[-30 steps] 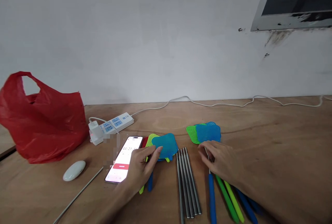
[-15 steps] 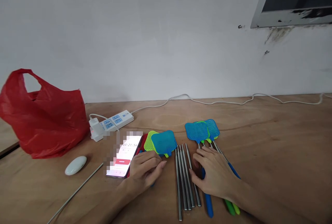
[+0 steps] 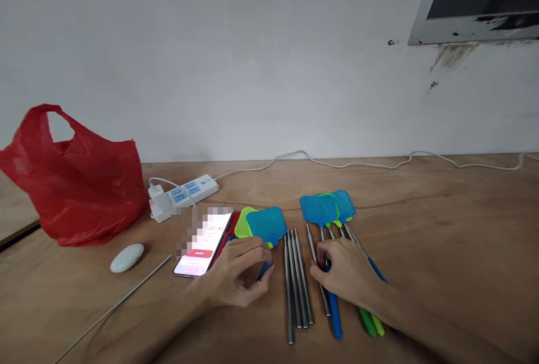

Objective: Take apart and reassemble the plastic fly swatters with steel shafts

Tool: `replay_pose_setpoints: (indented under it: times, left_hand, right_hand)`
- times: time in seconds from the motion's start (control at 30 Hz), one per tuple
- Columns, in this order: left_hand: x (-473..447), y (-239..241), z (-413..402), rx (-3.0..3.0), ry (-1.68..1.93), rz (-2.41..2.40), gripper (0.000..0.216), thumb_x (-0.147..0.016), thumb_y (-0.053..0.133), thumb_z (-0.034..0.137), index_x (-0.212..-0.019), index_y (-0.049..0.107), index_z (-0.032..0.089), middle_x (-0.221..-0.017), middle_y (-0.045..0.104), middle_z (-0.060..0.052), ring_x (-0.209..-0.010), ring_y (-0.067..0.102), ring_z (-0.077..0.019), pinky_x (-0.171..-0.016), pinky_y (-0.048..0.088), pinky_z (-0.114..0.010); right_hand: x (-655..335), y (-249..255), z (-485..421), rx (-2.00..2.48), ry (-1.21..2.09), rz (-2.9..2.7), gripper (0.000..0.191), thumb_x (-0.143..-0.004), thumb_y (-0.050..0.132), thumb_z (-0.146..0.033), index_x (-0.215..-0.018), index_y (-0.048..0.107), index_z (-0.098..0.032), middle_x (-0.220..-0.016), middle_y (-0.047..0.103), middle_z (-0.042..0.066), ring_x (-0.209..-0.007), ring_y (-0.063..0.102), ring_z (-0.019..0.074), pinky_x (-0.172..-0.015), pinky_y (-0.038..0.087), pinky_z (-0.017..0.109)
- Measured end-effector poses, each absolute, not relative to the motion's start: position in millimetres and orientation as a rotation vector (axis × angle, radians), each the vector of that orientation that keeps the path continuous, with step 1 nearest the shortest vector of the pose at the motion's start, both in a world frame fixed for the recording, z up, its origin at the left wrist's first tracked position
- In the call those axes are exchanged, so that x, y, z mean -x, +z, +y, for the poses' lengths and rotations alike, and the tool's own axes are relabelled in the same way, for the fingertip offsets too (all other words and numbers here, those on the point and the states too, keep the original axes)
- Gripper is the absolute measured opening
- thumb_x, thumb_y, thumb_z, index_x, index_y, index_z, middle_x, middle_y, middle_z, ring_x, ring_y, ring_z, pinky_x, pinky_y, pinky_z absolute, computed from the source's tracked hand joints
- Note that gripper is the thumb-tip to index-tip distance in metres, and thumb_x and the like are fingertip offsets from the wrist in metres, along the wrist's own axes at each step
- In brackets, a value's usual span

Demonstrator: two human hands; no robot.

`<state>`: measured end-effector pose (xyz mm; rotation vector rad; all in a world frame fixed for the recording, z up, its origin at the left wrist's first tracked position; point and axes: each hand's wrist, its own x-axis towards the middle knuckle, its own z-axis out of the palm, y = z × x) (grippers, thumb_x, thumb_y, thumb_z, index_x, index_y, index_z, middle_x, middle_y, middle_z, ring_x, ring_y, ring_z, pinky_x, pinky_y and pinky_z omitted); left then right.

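Note:
My right hand (image 3: 346,271) is curled round one metal rod (image 3: 325,305), which passes between its thumb and fingers. This rod lies apart from several like it, a row of metal rods (image 3: 298,280) side by side on the table between my hands. Under and beyond my right hand are several fly swatters with mesh heads (image 3: 319,209) in blue and green and coloured handles (image 3: 335,319). My left hand (image 3: 240,271) holds nothing, its thumb and forefinger apart in a loose curve, close to other fly swatters (image 3: 267,223) with blue and yellow-green heads. A blue handle shows partly behind that hand.
A lit phone (image 3: 206,246) showing a timer lies beside my left hand. Left of it are a white mouse-shaped object (image 3: 127,258), a red plastic bag (image 3: 84,184) and a white power strip (image 3: 185,198). A white cable (image 3: 362,165) runs along the wall.
The rightmost metal rod has shifted right, away from the row, with my right hand's fingers closing about it. My left hand's thumb and forefinger have spread a little wider.

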<state>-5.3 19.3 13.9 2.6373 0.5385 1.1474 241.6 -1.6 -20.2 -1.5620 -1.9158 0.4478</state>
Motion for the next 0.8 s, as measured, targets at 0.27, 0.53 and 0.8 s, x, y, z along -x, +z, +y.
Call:
replay_pose_setpoints:
  times: [0.27, 0.53, 0.8]
  left_hand:
    - [-6.1, 14.0, 23.5, -2.308, 1.196, 0.901, 0.011, -0.088, 0.068, 0.021, -0.097, 0.061, 0.02, -0.078, 0.062, 0.001, -0.07, 0.061, -0.0142, -0.063, 0.049, -0.024]
    - [-8.7, 0.5, 23.7, -2.223, 1.05, 0.871, 0.012, -0.088, 0.072, 0.03, -0.086, 0.067, 0.019, -0.079, 0.064, -0.001, -0.071, 0.06, -0.0154, -0.066, 0.046, -0.026]
    - [-5.1, -2.5, 15.9, -2.403, 0.815, 0.855, 0.016, -0.101, 0.051, 0.028, -0.108, 0.063, 0.02, -0.089, 0.066, -0.003, -0.079, 0.061, -0.0174, -0.069, 0.045, -0.027]
  right_hand:
    - [-252.6, -24.0, 16.0, 1.302, 0.887, -1.515, 0.025, -0.076, 0.06, -0.039, -0.061, 0.051, -0.023, -0.052, 0.036, -0.006, -0.05, 0.036, 0.0124, -0.05, 0.028, 0.027]
    - [-256.4, -3.2, 15.9, 1.069, 1.193, -1.077, 0.031, -0.073, 0.068, -0.051, -0.077, 0.058, -0.022, -0.056, 0.054, -0.003, -0.046, 0.046, 0.0118, -0.039, 0.034, 0.022]
    - [-250.5, 0.9, 8.1, 0.854, 1.481, -0.829, 0.031, -0.072, 0.082, -0.046, -0.082, 0.071, -0.018, -0.065, 0.067, 0.002, -0.056, 0.058, 0.0119, -0.042, 0.044, 0.017]
